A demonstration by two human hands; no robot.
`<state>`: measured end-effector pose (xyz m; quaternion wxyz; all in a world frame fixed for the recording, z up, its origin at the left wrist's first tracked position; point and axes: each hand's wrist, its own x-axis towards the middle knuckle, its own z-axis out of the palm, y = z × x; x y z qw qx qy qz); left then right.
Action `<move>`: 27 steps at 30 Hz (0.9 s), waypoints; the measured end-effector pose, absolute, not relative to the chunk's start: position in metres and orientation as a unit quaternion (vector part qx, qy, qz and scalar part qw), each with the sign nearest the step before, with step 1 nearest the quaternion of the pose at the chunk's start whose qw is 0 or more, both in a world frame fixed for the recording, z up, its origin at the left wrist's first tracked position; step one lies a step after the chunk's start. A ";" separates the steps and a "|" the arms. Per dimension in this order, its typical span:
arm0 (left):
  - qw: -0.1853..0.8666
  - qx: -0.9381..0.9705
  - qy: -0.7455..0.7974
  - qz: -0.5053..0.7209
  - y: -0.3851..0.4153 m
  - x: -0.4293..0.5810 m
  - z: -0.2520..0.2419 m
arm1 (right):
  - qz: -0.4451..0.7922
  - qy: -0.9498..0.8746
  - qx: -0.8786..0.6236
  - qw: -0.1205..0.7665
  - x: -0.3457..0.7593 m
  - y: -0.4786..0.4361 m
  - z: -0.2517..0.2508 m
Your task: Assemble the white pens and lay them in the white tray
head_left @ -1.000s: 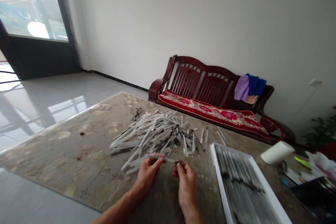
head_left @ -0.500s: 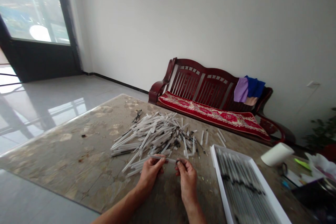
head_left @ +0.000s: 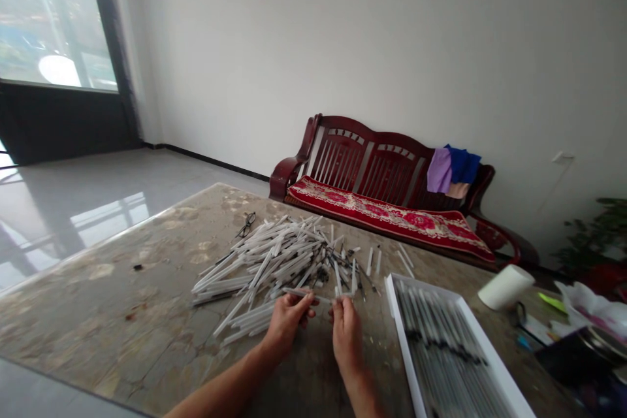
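My left hand (head_left: 288,323) pinches a slim, see-through pen (head_left: 296,292) between thumb and fingers, holding it roughly level above the table. At the pen's right end, the fingers of my right hand (head_left: 347,326) are pressed together; whatever small part they cover is hidden. Just beyond both hands lies a loose heap of whitish pen barrels (head_left: 274,248), with dark caps and thin refills mixed in on its right side. To the right of my hands, a white box (head_left: 406,375) holds rows of clear pens (head_left: 445,339) with black parts across the middle.
The patterned table (head_left: 161,313) carries eyeglasses (head_left: 246,225) behind the heap. Right of the box are a white roll (head_left: 506,287), a dark cylindrical container (head_left: 580,356) and a crumpled plastic bag (head_left: 590,307). A red wooden bench (head_left: 343,150) stands behind the table.
The view has shifted slightly. The dark piece seen earlier at my right fingertips no longer shows, and those fingers now close around the pen's end. My left hand keeps its hold.
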<state>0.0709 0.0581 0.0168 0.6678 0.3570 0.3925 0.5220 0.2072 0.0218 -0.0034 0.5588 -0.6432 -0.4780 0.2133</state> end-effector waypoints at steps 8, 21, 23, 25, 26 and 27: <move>0.648 0.395 0.380 0.529 0.073 0.089 0.001 | 0.230 -0.458 -0.674 0.532 0.222 0.032 -0.008; 0.666 0.382 0.367 0.525 0.069 0.081 0.003 | 0.283 -0.473 -0.613 0.566 0.221 0.024 -0.008; 0.668 0.382 0.364 0.525 0.069 0.081 0.002 | 0.272 -0.485 -0.605 0.569 0.221 0.024 -0.008; 0.670 0.387 0.358 0.522 0.069 0.081 0.001 | 0.266 -0.482 -0.617 0.563 0.221 0.024 -0.008; 0.670 0.392 0.356 0.521 0.068 0.081 0.000 | 0.267 -0.476 -0.626 0.556 0.221 0.024 -0.008; 0.669 0.395 0.355 0.520 0.068 0.081 0.000 | 0.269 -0.470 -0.635 0.551 0.220 0.023 -0.007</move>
